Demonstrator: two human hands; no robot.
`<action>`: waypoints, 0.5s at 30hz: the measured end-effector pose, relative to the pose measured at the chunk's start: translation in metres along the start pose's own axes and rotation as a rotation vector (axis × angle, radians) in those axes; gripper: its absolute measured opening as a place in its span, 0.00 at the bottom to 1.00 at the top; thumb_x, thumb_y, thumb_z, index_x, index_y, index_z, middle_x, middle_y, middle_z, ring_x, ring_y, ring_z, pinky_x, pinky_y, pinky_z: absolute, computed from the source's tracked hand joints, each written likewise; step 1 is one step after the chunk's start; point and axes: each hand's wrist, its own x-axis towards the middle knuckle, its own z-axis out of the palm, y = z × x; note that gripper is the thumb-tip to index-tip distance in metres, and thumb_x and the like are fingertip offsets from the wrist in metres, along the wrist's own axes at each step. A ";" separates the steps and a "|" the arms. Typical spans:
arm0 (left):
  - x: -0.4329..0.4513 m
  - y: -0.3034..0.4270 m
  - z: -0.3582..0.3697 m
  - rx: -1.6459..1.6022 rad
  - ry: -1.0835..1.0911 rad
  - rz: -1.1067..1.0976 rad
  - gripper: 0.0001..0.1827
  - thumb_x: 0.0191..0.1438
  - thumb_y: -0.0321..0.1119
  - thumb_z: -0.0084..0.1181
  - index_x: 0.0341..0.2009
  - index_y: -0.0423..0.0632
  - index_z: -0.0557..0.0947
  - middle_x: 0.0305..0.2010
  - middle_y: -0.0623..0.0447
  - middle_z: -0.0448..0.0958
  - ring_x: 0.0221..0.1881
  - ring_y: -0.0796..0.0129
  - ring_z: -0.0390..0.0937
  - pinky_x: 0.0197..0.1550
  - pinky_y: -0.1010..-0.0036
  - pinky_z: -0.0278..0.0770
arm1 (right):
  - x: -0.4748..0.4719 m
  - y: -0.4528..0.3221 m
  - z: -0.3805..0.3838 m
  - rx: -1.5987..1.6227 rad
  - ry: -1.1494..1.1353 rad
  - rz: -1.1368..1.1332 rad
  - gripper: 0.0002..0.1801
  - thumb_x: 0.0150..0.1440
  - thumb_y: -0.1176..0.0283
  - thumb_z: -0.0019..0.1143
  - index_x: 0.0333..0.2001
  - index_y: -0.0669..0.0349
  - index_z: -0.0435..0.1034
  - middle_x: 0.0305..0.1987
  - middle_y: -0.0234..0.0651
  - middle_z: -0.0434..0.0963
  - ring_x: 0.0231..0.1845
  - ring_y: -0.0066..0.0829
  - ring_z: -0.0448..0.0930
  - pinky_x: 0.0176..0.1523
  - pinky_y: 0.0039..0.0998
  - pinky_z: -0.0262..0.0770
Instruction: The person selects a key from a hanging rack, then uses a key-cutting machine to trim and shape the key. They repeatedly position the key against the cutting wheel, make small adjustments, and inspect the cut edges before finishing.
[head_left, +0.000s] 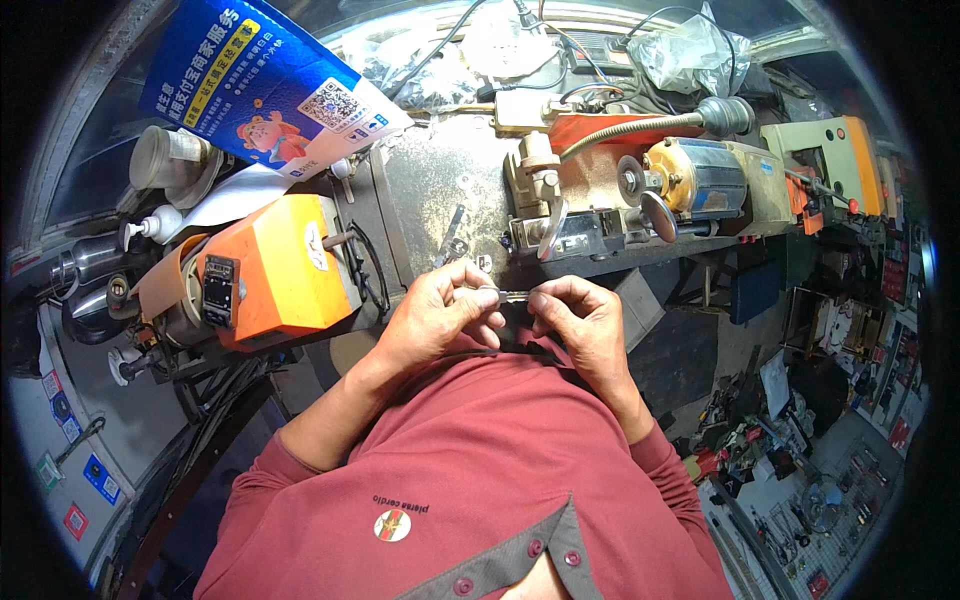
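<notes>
Close to my torso, in front of the bench edge, my left hand (446, 304) pinches one end of a small, slim metal piece (514, 296) that looks like a key. The fingertips of my right hand (579, 315) hold its other end, so the shiny shaft spans the short gap between both hands. Fingers cover its two ends. Just beyond my left hand, a dark flat strip (454, 225) and a small metal key-like part (484, 263) lie on the worn metal bench top (427, 161).
A key-cutting machine with a blue-and-yellow motor (697, 180) and a round wheel (630, 176) stands at the right. On the left are an orange machine (274, 274), a white pump bottle (159, 223) and a blue printed board (247, 82). A gooseneck lamp (724, 116) arches above the motor.
</notes>
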 end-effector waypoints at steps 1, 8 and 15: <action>0.000 0.000 0.000 -0.006 0.004 -0.006 0.13 0.69 0.39 0.58 0.50 0.44 0.75 0.37 0.49 0.82 0.32 0.68 0.84 0.35 0.73 0.85 | 0.000 0.001 0.000 0.010 0.000 -0.002 0.07 0.64 0.74 0.66 0.42 0.67 0.80 0.34 0.31 0.83 0.31 0.18 0.81 0.36 0.21 0.80; 0.001 0.000 0.004 -0.064 -0.040 -0.005 0.13 0.70 0.39 0.57 0.50 0.44 0.75 0.38 0.48 0.82 0.32 0.67 0.85 0.36 0.71 0.85 | 0.003 0.002 0.000 0.195 -0.066 0.053 0.09 0.63 0.76 0.67 0.46 0.67 0.79 0.36 0.30 0.83 0.33 0.18 0.81 0.36 0.21 0.79; 0.008 0.001 0.011 0.034 -0.114 0.056 0.09 0.70 0.32 0.56 0.50 0.43 0.75 0.38 0.48 0.83 0.34 0.63 0.85 0.39 0.66 0.86 | 0.004 -0.003 0.000 0.088 -0.052 -0.036 0.07 0.63 0.76 0.66 0.43 0.67 0.78 0.33 0.32 0.82 0.31 0.20 0.81 0.39 0.24 0.79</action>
